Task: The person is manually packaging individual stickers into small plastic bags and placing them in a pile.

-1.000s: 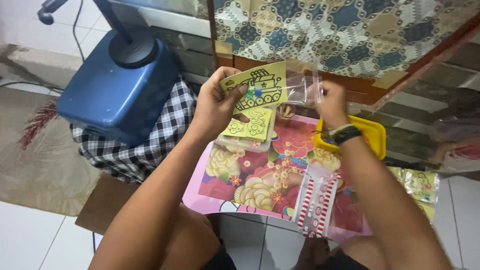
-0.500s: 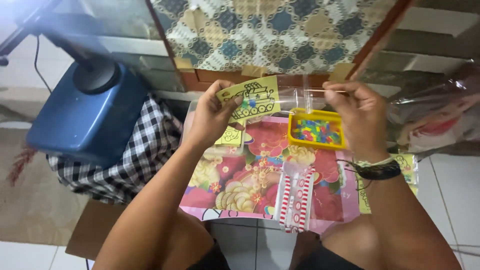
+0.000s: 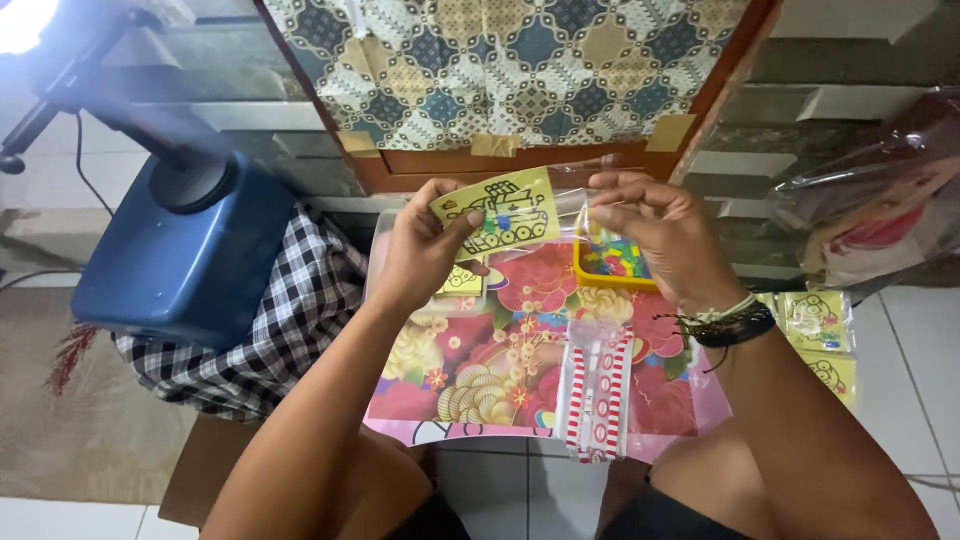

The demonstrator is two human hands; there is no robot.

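From the head camera I see my left hand (image 3: 425, 245) pinching a small yellow card (image 3: 497, 212) with a line drawing, held up above the flowered pink tray (image 3: 480, 370). My right hand (image 3: 655, 235) has its fingers closed on a clear plastic sleeve (image 3: 578, 205) just beside the card; where card and sleeve meet I cannot tell. Below the right hand sits a yellow box (image 3: 612, 268) of coloured pieces. A red-and-white striped packet (image 3: 594, 390) lies on the tray. At left stands a blue container (image 3: 185, 255) on a checked cloth (image 3: 270, 320).
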